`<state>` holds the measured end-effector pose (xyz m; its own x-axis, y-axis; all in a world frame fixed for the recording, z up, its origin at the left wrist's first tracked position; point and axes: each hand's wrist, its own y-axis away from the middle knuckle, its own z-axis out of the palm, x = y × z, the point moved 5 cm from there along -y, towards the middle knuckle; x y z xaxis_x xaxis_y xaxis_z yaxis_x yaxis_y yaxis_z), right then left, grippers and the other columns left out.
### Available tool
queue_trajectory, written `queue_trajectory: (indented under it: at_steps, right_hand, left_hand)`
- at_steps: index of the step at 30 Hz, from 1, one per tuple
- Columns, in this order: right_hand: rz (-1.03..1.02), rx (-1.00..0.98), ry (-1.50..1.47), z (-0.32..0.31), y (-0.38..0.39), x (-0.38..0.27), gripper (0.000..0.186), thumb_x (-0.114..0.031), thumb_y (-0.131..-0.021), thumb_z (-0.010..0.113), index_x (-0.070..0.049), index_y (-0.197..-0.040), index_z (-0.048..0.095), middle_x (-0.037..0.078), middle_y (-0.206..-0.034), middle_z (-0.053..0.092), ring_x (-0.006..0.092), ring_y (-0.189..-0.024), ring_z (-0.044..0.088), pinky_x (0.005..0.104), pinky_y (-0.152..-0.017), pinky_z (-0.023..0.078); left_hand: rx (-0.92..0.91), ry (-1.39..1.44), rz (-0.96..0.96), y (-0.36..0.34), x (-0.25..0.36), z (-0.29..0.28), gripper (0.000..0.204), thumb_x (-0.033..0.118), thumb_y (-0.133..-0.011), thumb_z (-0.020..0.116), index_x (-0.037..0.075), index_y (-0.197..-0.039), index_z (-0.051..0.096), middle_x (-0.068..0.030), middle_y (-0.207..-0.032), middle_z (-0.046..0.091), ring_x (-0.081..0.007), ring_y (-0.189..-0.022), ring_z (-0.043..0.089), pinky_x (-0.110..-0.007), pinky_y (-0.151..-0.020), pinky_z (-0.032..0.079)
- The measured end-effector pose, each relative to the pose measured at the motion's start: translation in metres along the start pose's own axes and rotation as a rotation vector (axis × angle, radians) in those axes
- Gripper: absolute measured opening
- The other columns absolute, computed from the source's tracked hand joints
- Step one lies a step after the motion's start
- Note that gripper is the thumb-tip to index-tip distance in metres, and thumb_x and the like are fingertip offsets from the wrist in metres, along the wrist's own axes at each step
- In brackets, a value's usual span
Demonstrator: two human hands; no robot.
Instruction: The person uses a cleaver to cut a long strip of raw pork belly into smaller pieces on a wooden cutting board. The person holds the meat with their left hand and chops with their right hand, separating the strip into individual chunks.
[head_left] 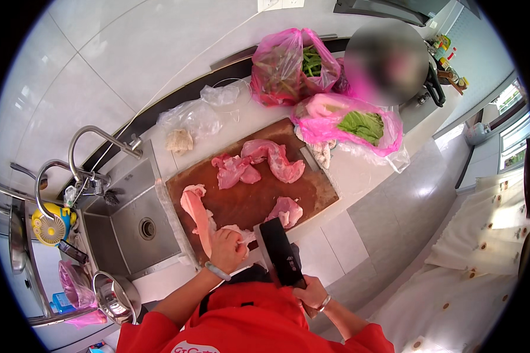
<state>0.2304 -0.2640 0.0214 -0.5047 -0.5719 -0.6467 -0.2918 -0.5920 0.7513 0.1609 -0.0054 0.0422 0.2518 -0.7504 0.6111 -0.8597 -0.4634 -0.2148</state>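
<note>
My left hand point(228, 250) is closed on a pale, fatty piece of raw meat point(246, 235) at the near edge of a brown wooden cutting board point(241, 203). In my right hand point(312, 292) is the handle of a cleaver point(280, 252). Its broad black blade points away from me and lies just right of the held piece. A long strip of raw meat with pale skin point(195, 212) rests beside my left hand. Beyond the blade tip is a small pink chunk of meat point(287, 210). Larger raw meat pieces point(280, 162) lie toward the back of the board.
A steel sink point(121, 226) with a curved faucet point(103, 132) is on the left, near a metal pot point(115, 297). Behind the board stand pink plastic bags point(277, 67) of green vegetables, a leafy cabbage point(362, 126) and clear plastic bags point(194, 117). A yellow fan point(50, 226) is far left.
</note>
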Motion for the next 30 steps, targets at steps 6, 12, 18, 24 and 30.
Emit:
queue_trajectory:
  at_steps: [6, 12, 18, 24, 30]
  right_hand:
    - [-0.091, 0.025, -0.003, 0.004, -0.016, -0.020, 0.013, -0.006, -0.076, 0.058, 0.002, -0.086, 0.058, 0.006, -0.055, 0.056, 0.0146, -0.043, 0.053, 0.0302, -0.043, 0.045]
    - [-0.127, 0.251, 0.069, -0.011, -0.026, -0.026, 0.016, -0.008, -0.075, 0.059, 0.003, -0.086, 0.059, 0.007, -0.054, 0.057, 0.0149, -0.042, 0.055, 0.0309, -0.044, 0.047]
    - [-0.360, 0.492, 0.722, -0.027, -0.026, -0.068, 0.018, -0.019, -0.073, 0.058, -0.002, -0.080, 0.055, 0.018, -0.067, 0.062, 0.0409, -0.067, 0.060, 0.0493, -0.063, 0.049]
    - [-0.420, 0.497, 0.818, -0.033, -0.043, -0.090, 0.017, -0.019, -0.075, 0.060, -0.003, -0.077, 0.053, 0.018, -0.069, 0.062, 0.0397, -0.068, 0.061, 0.0486, -0.063, 0.049]
    - [-0.286, 0.252, 0.366, -0.026, -0.037, -0.086, 0.019, -0.019, -0.077, 0.061, -0.001, -0.080, 0.059, 0.013, -0.060, 0.060, 0.0291, -0.053, 0.060, 0.0388, -0.052, 0.049]
  left_hand:
    - [-0.024, -0.005, 0.094, 0.001, 0.011, -0.005, 0.017, 0.012, -0.065, 0.061, 0.006, -0.080, 0.055, -0.0120, -0.084, 0.057, -0.0316, -0.086, 0.054, -0.043, -0.076, 0.041]
    - [-0.354, -0.192, -0.137, -0.021, 0.019, 0.006, 0.022, 0.020, -0.066, 0.060, 0.007, -0.083, 0.055, -0.0115, -0.094, 0.062, -0.0311, -0.093, 0.058, -0.044, -0.081, 0.039]
    - [-0.624, -0.450, -0.270, -0.032, 0.022, 0.016, 0.027, 0.026, -0.067, 0.060, 0.006, -0.085, 0.062, -0.0114, -0.095, 0.064, -0.0303, -0.094, 0.058, -0.044, -0.082, 0.038]
    - [-0.596, -0.217, -0.224, -0.041, -0.011, 0.021, 0.030, 0.028, -0.066, 0.061, 0.008, -0.088, 0.066, -0.0126, -0.101, 0.063, -0.0303, -0.100, 0.056, -0.045, -0.087, 0.037]
    - [-0.530, -0.142, -0.434, -0.028, -0.019, 0.019, 0.034, 0.029, -0.065, 0.062, 0.009, -0.091, 0.065, -0.0130, -0.099, 0.064, -0.0317, -0.100, 0.055, -0.043, -0.087, 0.037]
